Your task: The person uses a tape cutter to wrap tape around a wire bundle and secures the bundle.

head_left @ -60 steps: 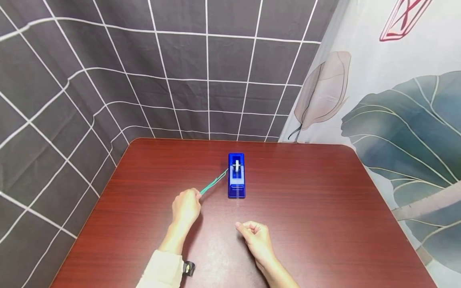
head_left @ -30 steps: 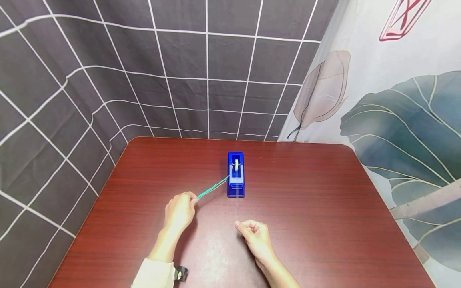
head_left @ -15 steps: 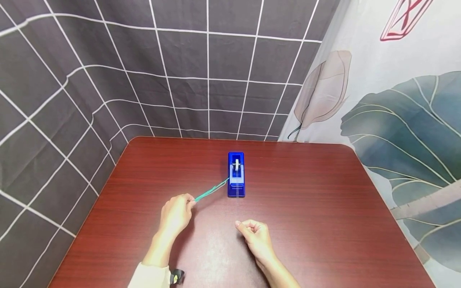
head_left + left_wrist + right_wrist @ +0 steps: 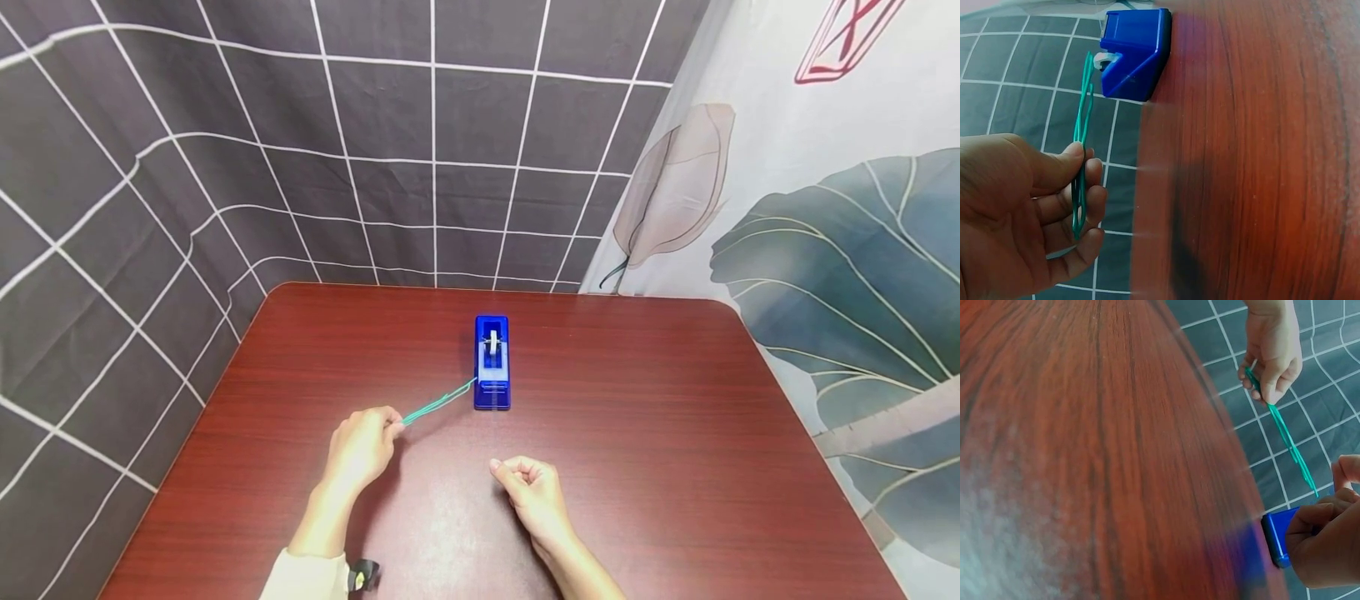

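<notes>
In the head view my left hand (image 4: 362, 447) pinches a bundle of thin green strands (image 4: 438, 405) between thumb and fingers. The left wrist view shows the strands (image 4: 1082, 131) folded into long narrow loops, one end pointing away from the hand. Their far end reaches close to the left side of a blue tape dispenser (image 4: 492, 392); whether it touches cannot be told. The dispenser stands upright with a pale roll in it. My right hand (image 4: 534, 498) rests nearer on the table, fingers loosely curled, thumb and forefinger close together. Nothing shows between them.
A reddish-brown wooden table (image 4: 637, 417) lies under both hands. Behind it hangs a dark grey cloth with white grid lines (image 4: 390, 108). A pale curtain with leaf prints (image 4: 825, 275) hangs at the right.
My left hand has moved left and slightly toward me with the green strands, and their far end slid nearer the dispenser's front. The right hand has stayed in place.
</notes>
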The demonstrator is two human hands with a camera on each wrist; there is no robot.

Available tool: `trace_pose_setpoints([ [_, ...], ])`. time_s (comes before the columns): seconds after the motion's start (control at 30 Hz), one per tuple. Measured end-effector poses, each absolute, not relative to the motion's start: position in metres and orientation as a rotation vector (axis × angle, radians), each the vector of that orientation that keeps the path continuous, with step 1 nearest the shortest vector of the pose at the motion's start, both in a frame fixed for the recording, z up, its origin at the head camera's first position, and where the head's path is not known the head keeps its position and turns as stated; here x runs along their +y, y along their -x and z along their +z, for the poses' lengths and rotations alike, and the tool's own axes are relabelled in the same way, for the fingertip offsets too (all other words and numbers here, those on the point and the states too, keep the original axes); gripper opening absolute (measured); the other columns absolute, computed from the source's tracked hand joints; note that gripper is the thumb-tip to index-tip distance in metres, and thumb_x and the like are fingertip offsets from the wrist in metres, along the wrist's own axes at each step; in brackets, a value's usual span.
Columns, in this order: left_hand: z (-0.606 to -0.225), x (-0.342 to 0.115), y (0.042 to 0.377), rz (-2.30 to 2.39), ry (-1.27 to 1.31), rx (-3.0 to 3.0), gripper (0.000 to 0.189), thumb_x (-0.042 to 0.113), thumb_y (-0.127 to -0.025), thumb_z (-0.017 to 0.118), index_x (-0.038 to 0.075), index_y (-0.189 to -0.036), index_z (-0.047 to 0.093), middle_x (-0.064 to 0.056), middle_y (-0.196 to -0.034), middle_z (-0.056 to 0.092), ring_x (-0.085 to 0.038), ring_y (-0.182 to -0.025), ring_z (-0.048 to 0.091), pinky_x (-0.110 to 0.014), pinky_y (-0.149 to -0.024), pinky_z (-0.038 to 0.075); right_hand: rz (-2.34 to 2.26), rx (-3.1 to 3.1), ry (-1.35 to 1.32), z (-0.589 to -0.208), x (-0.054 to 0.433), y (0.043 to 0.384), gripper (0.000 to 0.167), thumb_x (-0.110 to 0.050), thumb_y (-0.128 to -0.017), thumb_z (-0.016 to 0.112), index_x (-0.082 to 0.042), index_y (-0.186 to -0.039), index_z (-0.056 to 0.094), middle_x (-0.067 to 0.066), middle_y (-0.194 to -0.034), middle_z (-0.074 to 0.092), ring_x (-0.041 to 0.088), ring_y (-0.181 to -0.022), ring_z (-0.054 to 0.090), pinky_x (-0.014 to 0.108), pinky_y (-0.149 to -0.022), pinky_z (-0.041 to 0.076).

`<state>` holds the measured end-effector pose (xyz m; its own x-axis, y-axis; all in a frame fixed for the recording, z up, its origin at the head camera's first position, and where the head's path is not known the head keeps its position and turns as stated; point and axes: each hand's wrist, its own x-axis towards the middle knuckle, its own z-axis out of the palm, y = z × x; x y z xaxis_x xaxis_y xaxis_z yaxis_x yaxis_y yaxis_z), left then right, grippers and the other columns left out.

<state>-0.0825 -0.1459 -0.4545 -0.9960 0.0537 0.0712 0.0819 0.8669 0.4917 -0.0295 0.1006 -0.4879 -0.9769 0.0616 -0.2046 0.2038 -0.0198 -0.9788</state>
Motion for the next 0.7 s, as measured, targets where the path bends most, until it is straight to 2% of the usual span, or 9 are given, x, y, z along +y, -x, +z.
trace_pose_setpoints([
  [0.27,-0.4550,-0.1467,0.0826,-0.799,0.147,-2.998,0.006,0.016,-0.092,0.072,0.016,-0.086,0.072,0.001,-0.081,0.072,-0.029,-0.073,0.069,-0.046,-0.061,0.051,-2.170,2.120,-0.274,-0.4877,0.1012,0.0292,0.023,-0.007,-0.089,0.074,0.012,-0.079,0.065,-0.011,-0.052,0.039,0.001,-0.048,0.031,0.017,-0.046,0.025],
  [0.53,-0.4537,-0.1459,0.0819,-0.793,0.197,-3.035,0.008,0.015,-0.091,0.073,0.017,-0.084,0.071,0.004,-0.075,0.068,-0.023,-0.070,0.065,-0.045,-0.063,0.051,-2.174,2.117,-0.277,-0.4886,0.1009,0.0292,0.026,-0.006,-0.090,0.072,0.017,-0.082,0.063,-0.012,-0.052,0.038,0.001,-0.047,0.030,0.016,-0.046,0.024],
  [0.7,-0.4543,-0.1436,0.0829,-0.794,0.250,-3.042,0.009,0.013,-0.090,0.074,0.017,-0.083,0.070,0.008,-0.071,0.064,-0.018,-0.068,0.061,-0.042,-0.063,0.050,-2.182,2.116,-0.262,-0.4871,0.1011,0.0291,0.023,-0.006,-0.090,0.072,0.013,-0.081,0.065,-0.011,-0.052,0.038,0.001,-0.047,0.031,0.017,-0.046,0.025],
])
